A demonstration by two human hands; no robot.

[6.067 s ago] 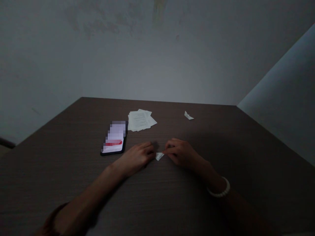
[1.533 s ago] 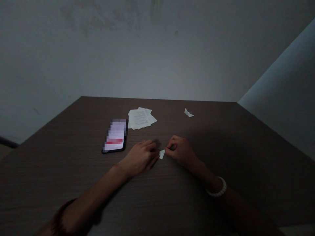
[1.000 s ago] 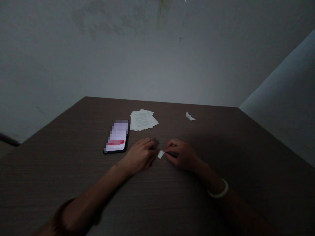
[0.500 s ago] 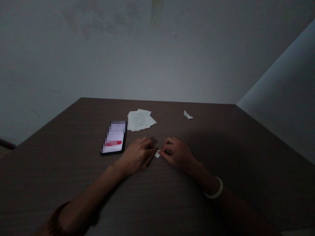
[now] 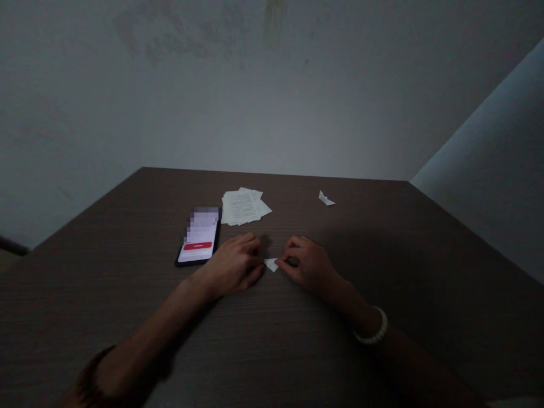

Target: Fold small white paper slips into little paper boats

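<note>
A small folded piece of white paper [image 5: 272, 264] lies on the table between my hands, its lower edge coming to a point. My left hand [image 5: 238, 263] is curled, with its fingertips at the paper's left end. From the other side, my right hand [image 5: 308, 263] pinches the right end between thumb and forefinger. The fingers cover both ends of the paper. Farther back stands a folded paper boat [image 5: 326, 199], apart from both hands.
A stack of printed paper sheets [image 5: 243, 207] lies behind my left hand. A lit phone [image 5: 199, 237] is just left of that hand, its screen partly blurred. The brown table [image 5: 272, 351] meets a stained wall [image 5: 272, 102] at the back.
My left hand has shifted slightly left along the paper, and more of the paper shows between the hands. The right hand has hardly moved.
</note>
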